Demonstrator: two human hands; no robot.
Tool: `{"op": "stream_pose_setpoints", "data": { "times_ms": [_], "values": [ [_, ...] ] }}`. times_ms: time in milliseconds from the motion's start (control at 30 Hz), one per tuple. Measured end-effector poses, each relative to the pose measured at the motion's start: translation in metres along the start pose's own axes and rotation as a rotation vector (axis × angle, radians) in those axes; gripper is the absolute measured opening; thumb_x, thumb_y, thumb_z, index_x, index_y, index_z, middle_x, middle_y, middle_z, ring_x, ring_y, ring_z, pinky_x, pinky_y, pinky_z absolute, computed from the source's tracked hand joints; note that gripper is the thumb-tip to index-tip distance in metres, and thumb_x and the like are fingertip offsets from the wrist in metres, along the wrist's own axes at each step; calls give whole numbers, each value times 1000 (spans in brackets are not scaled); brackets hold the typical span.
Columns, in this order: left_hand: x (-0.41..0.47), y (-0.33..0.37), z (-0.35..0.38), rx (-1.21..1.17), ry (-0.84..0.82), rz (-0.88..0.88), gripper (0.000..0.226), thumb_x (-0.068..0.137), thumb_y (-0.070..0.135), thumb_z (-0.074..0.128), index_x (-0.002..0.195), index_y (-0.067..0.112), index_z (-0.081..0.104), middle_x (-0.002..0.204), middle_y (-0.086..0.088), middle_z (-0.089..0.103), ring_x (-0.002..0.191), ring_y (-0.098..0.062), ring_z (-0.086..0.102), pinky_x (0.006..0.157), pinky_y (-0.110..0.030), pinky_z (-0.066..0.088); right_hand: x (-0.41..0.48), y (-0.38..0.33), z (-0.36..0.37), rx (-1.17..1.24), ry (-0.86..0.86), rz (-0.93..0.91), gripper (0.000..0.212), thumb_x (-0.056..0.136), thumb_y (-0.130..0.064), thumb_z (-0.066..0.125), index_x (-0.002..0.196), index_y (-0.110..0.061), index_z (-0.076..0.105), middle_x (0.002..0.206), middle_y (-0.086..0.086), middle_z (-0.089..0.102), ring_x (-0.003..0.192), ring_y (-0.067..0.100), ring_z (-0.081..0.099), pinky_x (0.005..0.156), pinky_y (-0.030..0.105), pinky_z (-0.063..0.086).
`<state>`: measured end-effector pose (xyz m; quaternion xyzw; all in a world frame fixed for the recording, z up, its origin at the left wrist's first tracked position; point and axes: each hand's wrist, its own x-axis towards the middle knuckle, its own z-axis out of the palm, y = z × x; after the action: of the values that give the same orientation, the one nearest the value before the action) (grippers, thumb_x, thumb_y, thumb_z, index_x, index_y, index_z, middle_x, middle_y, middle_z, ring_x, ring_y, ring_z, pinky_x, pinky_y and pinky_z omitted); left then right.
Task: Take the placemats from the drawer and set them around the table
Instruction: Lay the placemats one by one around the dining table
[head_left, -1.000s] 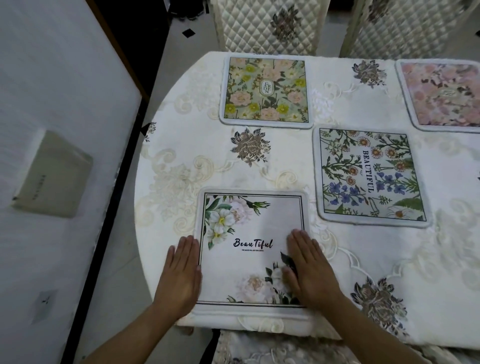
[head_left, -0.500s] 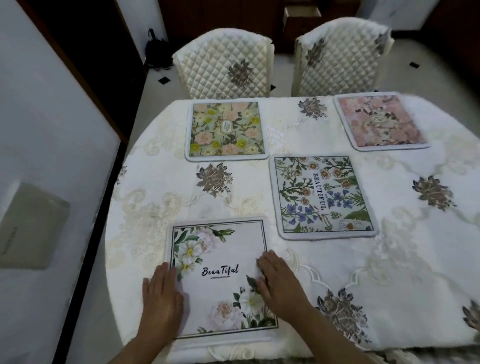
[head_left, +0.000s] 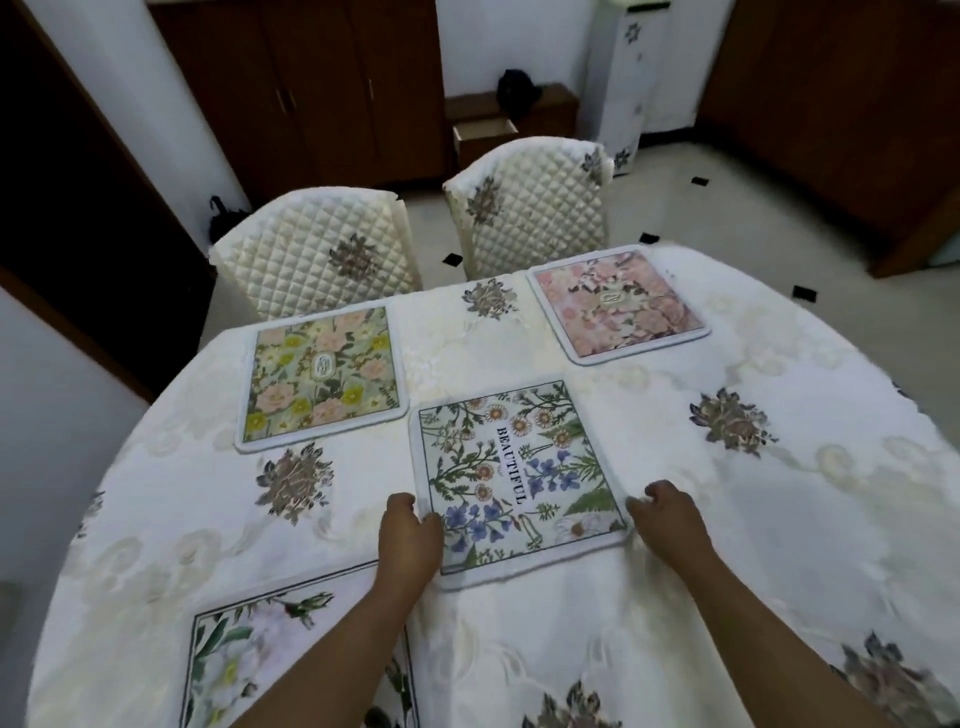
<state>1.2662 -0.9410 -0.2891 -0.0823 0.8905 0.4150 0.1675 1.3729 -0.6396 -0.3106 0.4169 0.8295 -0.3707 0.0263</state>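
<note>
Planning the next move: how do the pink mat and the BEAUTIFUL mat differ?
The pink mat lies at the far edge by a chair; the BEAUTIFUL mat lies mid-table. The pink mat is untouched; the left hand and right hand are at the BEAUTIFUL mat's near corners. Both are square, white-edged.

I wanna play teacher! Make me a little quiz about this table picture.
1. True or false: five placemats lie on the table.
2. The left hand and right hand are at the sides of which one? A) pink B) yellow-green C) wildflower placemat
3. Fill in: the drawer behind the chairs is ___.
Key: 1 false, four; 2 C; 3 open.
</note>
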Motion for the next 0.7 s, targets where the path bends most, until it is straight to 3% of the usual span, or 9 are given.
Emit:
{"op": "stream_pose_setpoints", "data": {
  "times_ms": [100,167,267,367,533,633,700],
  "values": [
    [13,18,22,19,7,-222,45,90,19,59,121,-7,39,119,-28,56,102,-39,59,78,-37,49,12,-6,-3,61,-87,46,24,88,-27,65,90,-4,60,93,15,65,89,30,61,74,34,43],
    [21,21,26,43,15,-302,49,88,21,61,121,-9,41,119,-28,58,103,-40,59,82,-39,49,14,-12,1,74,-139,63,24,87,-31,66,84,-8,56,79,7,62,72,19,57,60,29,38],
    [27,18,26,51,-19,-312,42,89,23,62,113,-10,54,108,-21,64,88,-33,59,77,-36,50,16,-18,5,108,-166,82,26,85,-27,66,67,-13,53,59,-2,55,55,10,50,48,23,33],
    [21,12,22,106,-10,-185,36,94,29,57,109,-4,56,104,-19,62,85,-27,54,74,-32,41,14,-22,9,143,-207,53,36,88,-23,62,55,-17,47,53,-2,51,50,12,48,47,24,33],
    [-4,20,7,111,85,97,25,97,32,53,88,8,50,84,-7,61,78,-28,61,70,-37,49,-5,-22,1,307,-259,86,21,84,-22,59,73,-5,66,72,9,70,60,19,63,49,21,41],
    [-23,18,-11,104,98,233,29,97,42,50,86,15,50,77,-2,62,68,-20,65,63,-40,55,-33,-17,-10,405,-267,139,17,82,-20,61,68,-11,65,49,-4,64,37,6,53,37,14,32],
    [-32,11,-23,142,97,314,30,96,49,47,85,22,48,75,2,63,64,-15,64,56,-38,54,-56,-9,-14,425,-323,190,14,81,-21,64,73,-11,66,46,-4,62,29,7,46,35,13,27]
  ]
}}
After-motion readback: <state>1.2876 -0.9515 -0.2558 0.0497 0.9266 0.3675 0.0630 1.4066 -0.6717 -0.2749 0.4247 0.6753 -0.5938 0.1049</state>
